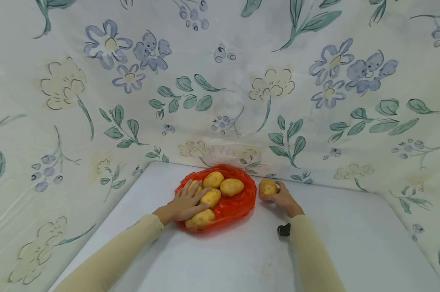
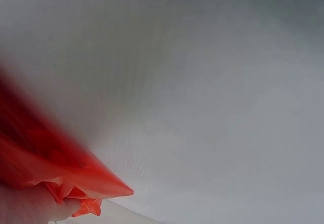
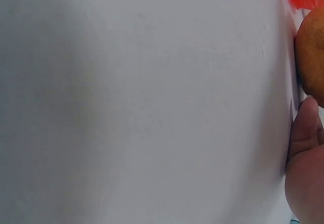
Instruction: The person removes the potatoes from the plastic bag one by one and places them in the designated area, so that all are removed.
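A red plastic bag (image 1: pixel 234 209) lies spread on the table with several yellow potatoes (image 1: pixel 231 187) on it. Across its left side my left hand (image 1: pixel 185 204) rests with fingers spread over the potatoes and the bag's edge. In the left wrist view, crumpled red plastic (image 2: pixel 61 168) lies against part of that hand. Just right of the bag, my right hand (image 1: pixel 283 199) holds a single potato (image 1: pixel 268 187), its fingers and thumb around the lower right side. The right wrist view catches the thumb (image 3: pixel 306 125) right at that potato (image 3: pixel 311 57).
The white table (image 1: pixel 220 263) ends at the back against a hanging floral sheet (image 1: pixel 220 113), which also rises along both sides. Beside my right sleeve (image 1: pixel 312 251) shows a small black object (image 1: pixel 283 230).
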A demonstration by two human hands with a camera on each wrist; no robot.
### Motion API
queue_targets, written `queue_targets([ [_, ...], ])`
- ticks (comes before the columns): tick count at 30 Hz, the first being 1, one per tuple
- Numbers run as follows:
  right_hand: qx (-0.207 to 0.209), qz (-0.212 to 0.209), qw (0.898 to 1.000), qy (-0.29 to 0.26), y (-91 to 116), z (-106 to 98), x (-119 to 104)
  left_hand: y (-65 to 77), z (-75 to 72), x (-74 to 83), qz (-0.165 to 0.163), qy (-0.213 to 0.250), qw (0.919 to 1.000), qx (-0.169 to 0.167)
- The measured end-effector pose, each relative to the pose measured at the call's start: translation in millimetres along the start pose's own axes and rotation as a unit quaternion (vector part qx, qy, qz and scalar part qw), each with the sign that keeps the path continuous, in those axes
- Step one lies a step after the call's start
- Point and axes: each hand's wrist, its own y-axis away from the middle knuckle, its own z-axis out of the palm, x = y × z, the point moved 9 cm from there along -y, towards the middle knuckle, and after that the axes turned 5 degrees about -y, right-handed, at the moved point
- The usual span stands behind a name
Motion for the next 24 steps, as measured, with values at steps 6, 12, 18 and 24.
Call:
queue_targets([
  [6,0.010,-0.011,1.000,0.014,4,-8,2,-3.5,5.6,-2.5,-0.007,-0.010,0.9999,-0.008],
  [12,0.071,-0.044,0.992,0.092,14,-23,-18,-5.3,4.6,-7.7,-0.011,-0.005,0.9999,-0.006],
  [18,0.159,-0.159,0.934,0.277,32,-48,-40,-3.2,4.0,-4.4,-0.010,-0.005,0.9999,-0.012],
  [24,0.196,-0.214,0.866,0.407,44,-58,-45,-1.0,2.1,-2.9,-0.007,-0.018,0.9998,-0.008],
])
